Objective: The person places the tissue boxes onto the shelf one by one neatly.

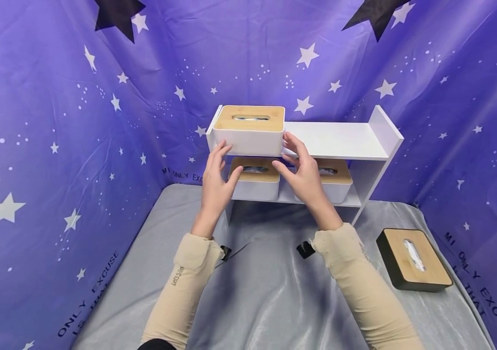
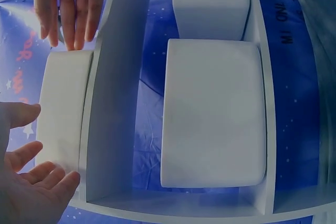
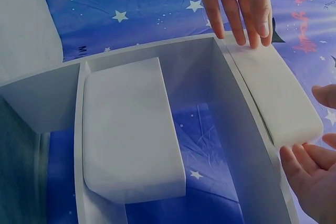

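A white tissue box (image 1: 248,142) with a wooden lid sits at the left end of the top board of a white shelf unit (image 1: 340,140). My left hand (image 1: 215,187) touches its front near the left corner, fingers extended. On the opposite side, my right hand (image 1: 305,177) has loosely bent fingertips at the box's right end. Seen from the left wrist, both hands flank the white box (image 2: 63,108), with nothing gripped. In the right wrist view, my right hand (image 3: 315,174) lies with fingertips right at the box's near end.
Below, two more white tissue boxes with wooden lids, a left one (image 1: 255,189) and a right one (image 1: 337,192), stand on the lower board. A dark tissue box (image 1: 432,262) with a wooden lid lies on the grey cloth (image 1: 266,291) at right. Purple star-patterned curtains (image 1: 248,58) surround the unit.
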Demonstrator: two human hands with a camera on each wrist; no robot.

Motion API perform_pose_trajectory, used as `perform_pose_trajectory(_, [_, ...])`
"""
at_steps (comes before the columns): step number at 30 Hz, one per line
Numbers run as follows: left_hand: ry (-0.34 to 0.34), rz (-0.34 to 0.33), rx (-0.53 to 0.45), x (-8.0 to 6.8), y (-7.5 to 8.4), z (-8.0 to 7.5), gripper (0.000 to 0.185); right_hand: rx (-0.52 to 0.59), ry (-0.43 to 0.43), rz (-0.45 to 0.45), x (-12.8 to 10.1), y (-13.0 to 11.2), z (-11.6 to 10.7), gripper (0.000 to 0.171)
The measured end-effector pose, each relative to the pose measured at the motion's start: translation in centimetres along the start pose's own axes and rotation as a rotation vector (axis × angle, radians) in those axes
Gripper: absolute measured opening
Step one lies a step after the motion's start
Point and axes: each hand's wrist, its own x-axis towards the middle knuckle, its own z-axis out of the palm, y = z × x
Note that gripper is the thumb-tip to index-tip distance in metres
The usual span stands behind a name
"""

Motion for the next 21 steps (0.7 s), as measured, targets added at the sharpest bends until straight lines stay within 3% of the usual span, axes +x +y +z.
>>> perform_pose_trajectory(14, [-0.067,-0.021,0.034,0.04,-0.68,0.02,0.06,0.054,-0.084,0.045,0.12,0.53,0.58,0.076])
perform_pose_trajectory(21, [-0.06,-0.019,0.022,-0.18,-0.91,0.43,0.061,0.08,-0.12,0.06,0.02,0.73,0.48,0.083])
